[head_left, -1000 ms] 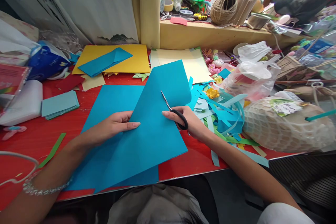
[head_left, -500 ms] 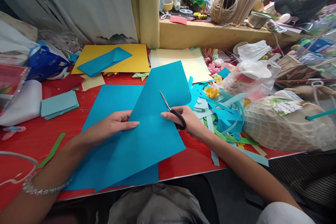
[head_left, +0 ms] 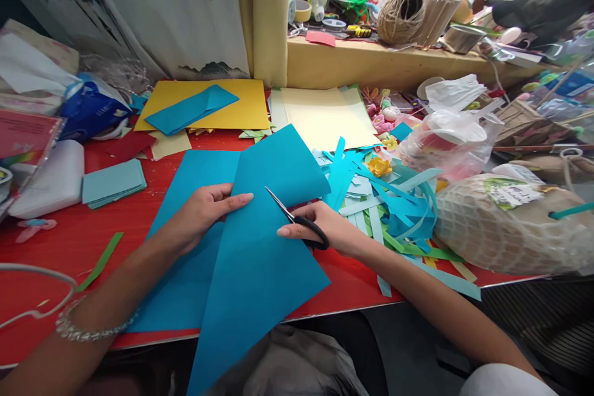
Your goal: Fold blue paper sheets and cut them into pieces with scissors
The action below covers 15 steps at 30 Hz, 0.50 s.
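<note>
My left hand (head_left: 211, 213) pinches the left edge of a large blue sheet of paper (head_left: 260, 272), thumb on top. The sheet is held raised and tilted, its lower corner hanging past the table's front edge. My right hand (head_left: 315, 226) grips black-handled scissors (head_left: 312, 232), whose blades lie within a cut running in from the sheet's right side. Above the cut, the paper flap curls upward. Under my left hand another blue sheet (head_left: 190, 179) lies flat on the red table (head_left: 153, 216). A beaded bracelet circles my left wrist.
Blue and green paper strips (head_left: 399, 210) pile up right of my right hand. Behind lie yellow card (head_left: 176, 96) with folded blue paper (head_left: 192, 110), and cream sheets (head_left: 325, 114). Light-blue cards (head_left: 114, 182) sit left. A netted bundle (head_left: 496, 223) stands at the right.
The scissors have moved left and toward me, deeper into the blue sheet. The sheet has turned and dropped, its bottom corner now beyond the table edge. The view has shifted slightly.
</note>
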Available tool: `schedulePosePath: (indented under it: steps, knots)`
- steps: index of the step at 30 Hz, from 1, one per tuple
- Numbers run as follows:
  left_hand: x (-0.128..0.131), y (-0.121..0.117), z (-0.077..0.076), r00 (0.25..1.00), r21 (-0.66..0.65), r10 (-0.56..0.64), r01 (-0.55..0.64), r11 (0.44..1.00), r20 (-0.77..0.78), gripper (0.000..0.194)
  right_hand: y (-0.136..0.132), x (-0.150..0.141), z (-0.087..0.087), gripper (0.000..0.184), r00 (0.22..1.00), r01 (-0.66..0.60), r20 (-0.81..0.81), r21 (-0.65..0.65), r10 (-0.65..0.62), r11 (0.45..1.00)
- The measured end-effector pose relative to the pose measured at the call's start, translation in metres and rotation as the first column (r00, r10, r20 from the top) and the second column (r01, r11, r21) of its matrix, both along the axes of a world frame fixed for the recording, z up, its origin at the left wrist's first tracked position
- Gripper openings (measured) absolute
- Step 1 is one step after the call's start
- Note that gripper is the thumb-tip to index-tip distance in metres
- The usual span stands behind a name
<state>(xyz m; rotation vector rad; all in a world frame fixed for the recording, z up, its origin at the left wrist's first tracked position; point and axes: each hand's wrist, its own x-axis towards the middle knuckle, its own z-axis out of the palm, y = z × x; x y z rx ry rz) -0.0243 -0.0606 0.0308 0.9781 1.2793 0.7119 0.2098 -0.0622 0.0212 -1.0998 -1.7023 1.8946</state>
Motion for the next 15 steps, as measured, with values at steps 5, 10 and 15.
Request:
schedulePosePath:
  steps: [5,10,15]
  knots:
    - [0.009,-0.003,-0.003,0.995,-0.011,0.080,-0.079,0.997,0.052,0.020,-0.004,-0.005,0.001,0.042,0.999,-0.033,0.007,-0.017,0.033,0.999]
    - [0.012,-0.006,-0.004,0.997,-0.031,0.038,-0.037,0.999,0.064,0.019,-0.007,-0.005,-0.003,0.045,1.000,-0.008,0.012,-0.014,0.008,1.000]
    - [0.013,-0.006,-0.006,0.997,-0.029,0.010,-0.008,1.000,0.074,0.018,-0.009,-0.005,-0.008,0.043,0.999,-0.009,0.047,0.009,0.008,1.000]
